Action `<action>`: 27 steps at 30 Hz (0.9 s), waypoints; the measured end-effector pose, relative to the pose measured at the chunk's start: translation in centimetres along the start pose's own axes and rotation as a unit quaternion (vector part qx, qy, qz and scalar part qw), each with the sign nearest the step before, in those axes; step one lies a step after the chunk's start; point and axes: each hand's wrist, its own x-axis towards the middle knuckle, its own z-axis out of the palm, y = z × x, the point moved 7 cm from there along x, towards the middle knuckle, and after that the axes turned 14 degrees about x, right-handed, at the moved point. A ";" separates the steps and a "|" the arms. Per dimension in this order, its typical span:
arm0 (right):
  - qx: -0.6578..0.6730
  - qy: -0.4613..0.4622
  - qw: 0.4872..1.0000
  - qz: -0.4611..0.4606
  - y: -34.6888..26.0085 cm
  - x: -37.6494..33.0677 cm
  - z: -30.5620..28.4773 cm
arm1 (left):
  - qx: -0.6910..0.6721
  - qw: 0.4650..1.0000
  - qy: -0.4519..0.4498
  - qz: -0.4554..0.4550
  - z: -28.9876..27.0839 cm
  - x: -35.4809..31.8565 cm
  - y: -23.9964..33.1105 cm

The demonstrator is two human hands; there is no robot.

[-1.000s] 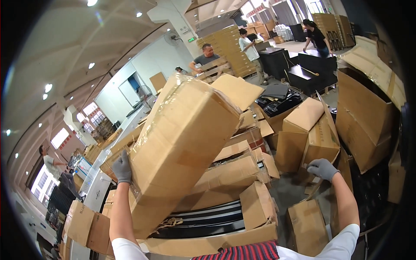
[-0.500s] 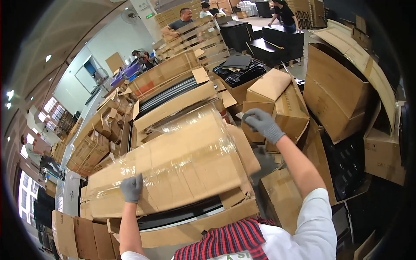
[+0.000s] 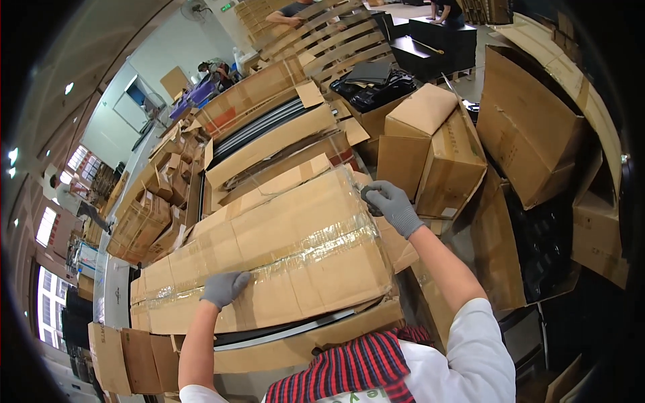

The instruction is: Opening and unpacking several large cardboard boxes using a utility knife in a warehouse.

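A long brown cardboard box (image 3: 295,228), closed with clear tape along its middle, lies across an open carton (image 3: 322,346) in front of me. Black and silver long parts (image 3: 289,332) show in the gap beneath its near side. My left hand (image 3: 225,289), in a grey glove, rests on the taped box left of its middle, with the fingers stretched along the surface. At the box's far right corner is my right hand (image 3: 396,207), also gloved. Its fingers are closed round a small dark object (image 3: 368,195) whose kind I cannot make out.
Beyond lies an open carton of long dark strips (image 3: 259,134). Brown cartons (image 3: 443,154) and a large open box (image 3: 527,124) crowd the right. At the back, a person's arm (image 3: 289,19) is behind a wooden pallet (image 3: 329,40), and another person stands by black panels (image 3: 437,40).
My right hand has come down and left onto the box's far right corner. My left hand has slid right along the box, its fingers now stretched out. The whole view has shifted slightly.
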 end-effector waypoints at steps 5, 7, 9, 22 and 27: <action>0.061 0.066 0.994 -0.062 0.3 -0.6 -0.7 | -0.037 0.998 -0.041 0.023 0.8 -0.4 2.1; 0.084 0.056 0.993 -0.065 -0.1 -1.0 0.3 | -0.040 0.999 0.004 0.022 1.6 -1.2 1.5; 0.105 0.046 0.991 -0.066 -0.2 -0.9 0.6 | -0.045 0.998 0.046 0.021 1.3 -1.5 1.3; 0.030 0.020 0.999 -0.026 -0.2 1.6 1.1 | -0.058 0.974 0.213 0.052 -2.5 2.8 9.2; 0.113 0.047 0.992 0.010 -0.1 1.3 0.5 | -0.088 0.981 0.170 0.027 -4.7 2.6 9.9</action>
